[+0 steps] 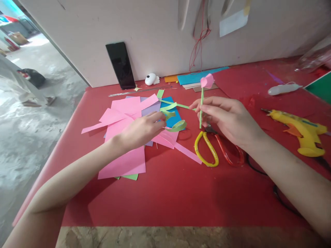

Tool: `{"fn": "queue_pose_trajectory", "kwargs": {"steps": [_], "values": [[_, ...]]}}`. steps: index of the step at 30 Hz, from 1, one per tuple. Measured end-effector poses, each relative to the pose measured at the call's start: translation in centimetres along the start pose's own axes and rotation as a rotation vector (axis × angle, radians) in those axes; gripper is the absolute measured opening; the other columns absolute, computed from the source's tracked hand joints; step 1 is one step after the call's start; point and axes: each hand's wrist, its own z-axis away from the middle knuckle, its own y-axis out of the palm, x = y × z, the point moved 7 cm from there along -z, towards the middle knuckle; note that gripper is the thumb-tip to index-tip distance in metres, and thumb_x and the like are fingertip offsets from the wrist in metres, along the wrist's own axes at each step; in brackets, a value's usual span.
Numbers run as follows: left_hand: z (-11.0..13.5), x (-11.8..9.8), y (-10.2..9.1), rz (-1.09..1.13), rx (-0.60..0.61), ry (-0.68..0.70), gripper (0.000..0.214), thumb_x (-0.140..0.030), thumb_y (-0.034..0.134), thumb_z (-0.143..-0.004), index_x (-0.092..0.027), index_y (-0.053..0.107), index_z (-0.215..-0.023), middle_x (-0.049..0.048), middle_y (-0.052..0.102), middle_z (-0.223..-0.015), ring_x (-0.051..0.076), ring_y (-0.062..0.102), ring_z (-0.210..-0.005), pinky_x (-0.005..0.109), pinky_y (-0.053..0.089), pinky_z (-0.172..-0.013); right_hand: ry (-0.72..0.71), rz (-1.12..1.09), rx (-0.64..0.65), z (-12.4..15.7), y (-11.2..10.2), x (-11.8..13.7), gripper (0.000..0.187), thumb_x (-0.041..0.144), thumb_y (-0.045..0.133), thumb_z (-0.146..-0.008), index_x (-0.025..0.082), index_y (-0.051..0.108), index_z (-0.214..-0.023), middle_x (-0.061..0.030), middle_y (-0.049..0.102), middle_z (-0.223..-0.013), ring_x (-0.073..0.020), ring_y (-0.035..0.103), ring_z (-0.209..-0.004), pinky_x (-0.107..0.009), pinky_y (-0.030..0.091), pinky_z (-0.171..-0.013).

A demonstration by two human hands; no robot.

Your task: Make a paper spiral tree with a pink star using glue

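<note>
Your left hand (143, 129) hovers over the pink sheets (124, 162), its grip pinched narrow on the curled green strip (178, 125). The strip trails right to the green stem (201, 110), which your right hand (229, 119) holds upright above the scissors (214, 151) — grip closed on its lower half. The pink bud (207, 81) already tops the stem; the strip looks loose, not yet wound on. The glue gun (300, 129) lies far right on the counter (168, 196).

Scissors (217, 148) blades hidden under right hand (229, 119). Hanging tools (183, 13) at 12 o'clock cut by top edge. Green sheet (322, 88) at 3 o'clock cut by right edge. Left hand (143, 130) covers part of paper pile (124, 162).
</note>
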Motion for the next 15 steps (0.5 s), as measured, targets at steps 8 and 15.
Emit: {"fn": "queue_pose_trajectory", "kwargs": {"steps": [8,15], "values": [[-0.4,-2.1,-1.0,-0.426,0.179,0.119,0.03,0.004,0.036,-0.085,-0.013,0.062,-0.082,0.0095,0.065,-0.091,0.019,0.064,-0.082,0.026,0.049,-0.058,0.079,0.032,0.017,0.2,0.7,-0.5,0.014,0.03,0.063,-0.083,0.019,0.067,-0.076,-0.0018,0.063,-0.077,-0.0087,0.057,-0.061,-0.022,0.046,-0.055],[-0.6,-3.3,1.3,-0.251,0.14,0.193,0.033,0.005,0.04,-0.085,-0.013,0.064,-0.099,0.0075,0.072,-0.101,0.017,0.068,-0.083,0.026,0.055,-0.068,0.243,0.09,0.049,0.0,1.2,-1.8,0.018,0.022,0.054,-0.089,0.015,0.064,-0.076,-0.0073,0.068,-0.085,-0.0121,0.063,-0.07,-0.024,0.054,-0.06]]}}
